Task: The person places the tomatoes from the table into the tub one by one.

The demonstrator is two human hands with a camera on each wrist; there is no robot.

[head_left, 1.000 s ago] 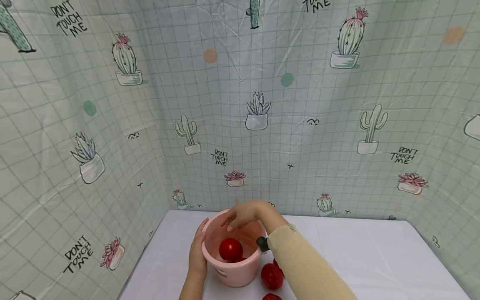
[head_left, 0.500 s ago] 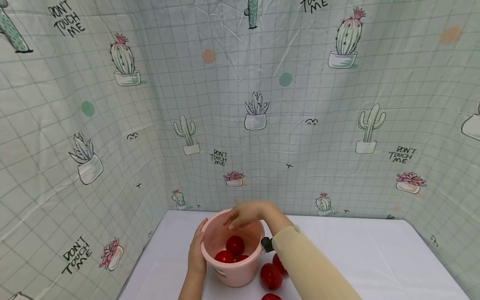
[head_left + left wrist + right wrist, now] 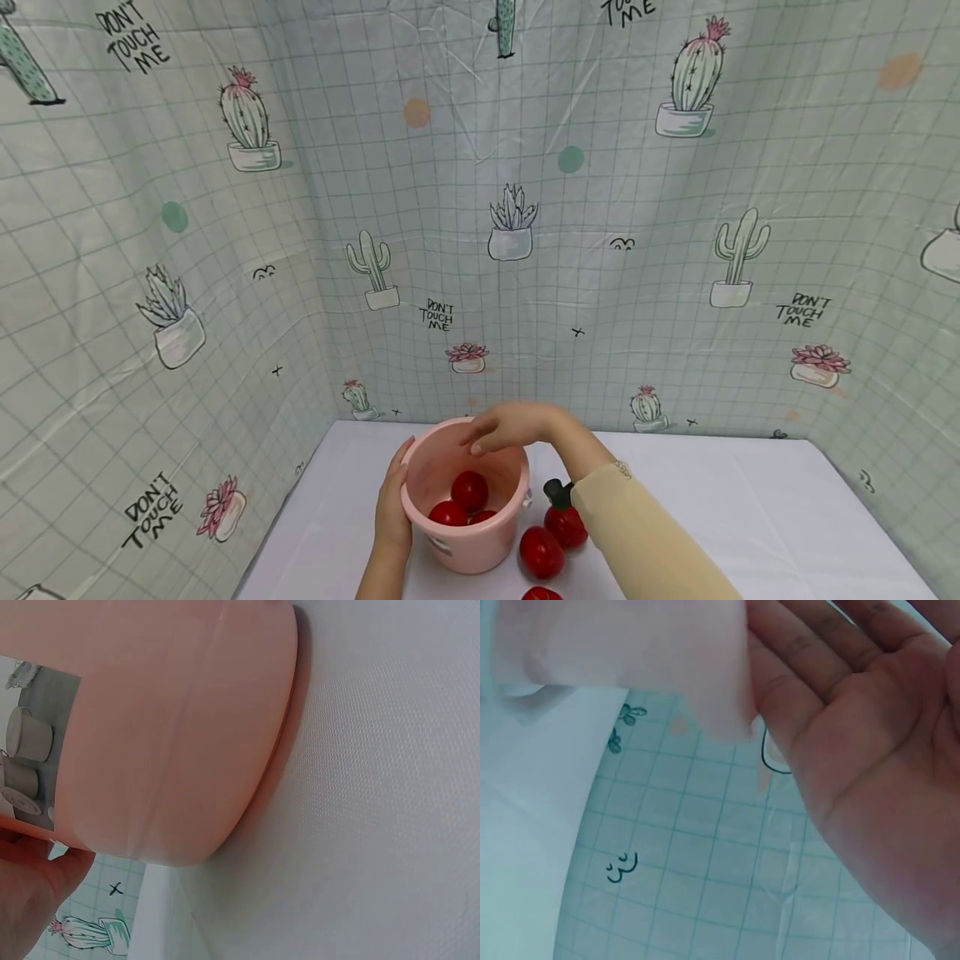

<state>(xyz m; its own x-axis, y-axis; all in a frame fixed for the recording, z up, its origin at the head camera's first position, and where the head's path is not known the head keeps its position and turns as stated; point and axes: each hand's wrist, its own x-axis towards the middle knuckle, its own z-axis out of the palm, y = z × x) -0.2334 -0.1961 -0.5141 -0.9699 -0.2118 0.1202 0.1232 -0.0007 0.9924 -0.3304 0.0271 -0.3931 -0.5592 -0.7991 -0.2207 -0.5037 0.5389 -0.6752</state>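
Observation:
A pink plastic bucket (image 3: 476, 546) stands upright on the white tabletop, with red tomatoes (image 3: 470, 490) inside it. My left hand (image 3: 393, 508) holds the bucket's left side, fingertips up by the rim. In the left wrist view, the bucket wall (image 3: 172, 735) fills the upper left, and part of the left hand (image 3: 34, 896) shows at the lower left. Over the bucket's far right rim is my right hand (image 3: 510, 425), holding nothing; its palm (image 3: 885, 750) shows bare in the right wrist view.
To the bucket's right sit a red tomato (image 3: 542, 552) and another red one (image 3: 566, 527), partly behind the sleeve (image 3: 645, 533). One more tomato (image 3: 542, 593) is cut off at the bottom edge. A cactus-print cloth (image 3: 562, 275) hangs behind the table (image 3: 712, 483).
Inside the bucket the top tomato has rolled back, uncovering others. My right hand and sleeve have moved right, uncovering more of the tomato outside. The left hand has stayed put.

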